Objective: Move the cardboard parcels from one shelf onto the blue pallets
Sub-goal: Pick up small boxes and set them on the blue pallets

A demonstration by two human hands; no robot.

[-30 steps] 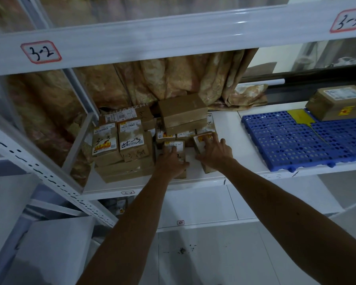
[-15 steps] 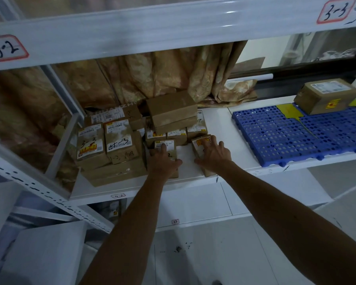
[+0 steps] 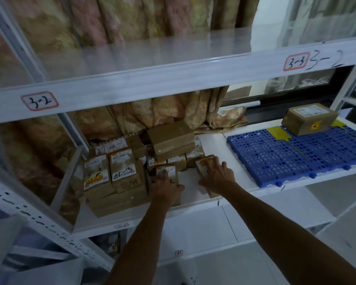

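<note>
Two hands are on the white shelf [image 3: 213,141] at mid-frame. Our left hand [image 3: 165,189] lies over a small parcel [image 3: 166,171] at the shelf's front edge, fingers bent across its labelled top and thumb down its right side, so we log it as clasped on that parcel. Our right hand [image 3: 216,177] covers a second parcel [image 3: 203,163] just to the right, fingers curled over its top and near edge, gripping it; this one sits tilted, with an orange-and-white label showing. Between the two parcels we see a strip of bare shelf. Behind and to the left stands the pile of parcels [image 3: 119,173], brown cardboard with white labels and handwritten marks, some stacked two high, and two plain boxes on top at centre. The blue pallets [image 3: 275,159] lie flat on the same shelf level at the right of the frame, well apart from both hands. One larger parcel [image 3: 309,118] rests on their far right corner, beside a yellow tag [image 3: 278,133]. The beam above carries a label reading 3-2 [image 3: 39,100] at left and one reading 3-3 [image 3: 296,61] at upper right. A patterned curtain [image 3: 132,19] hangs behind.
</note>
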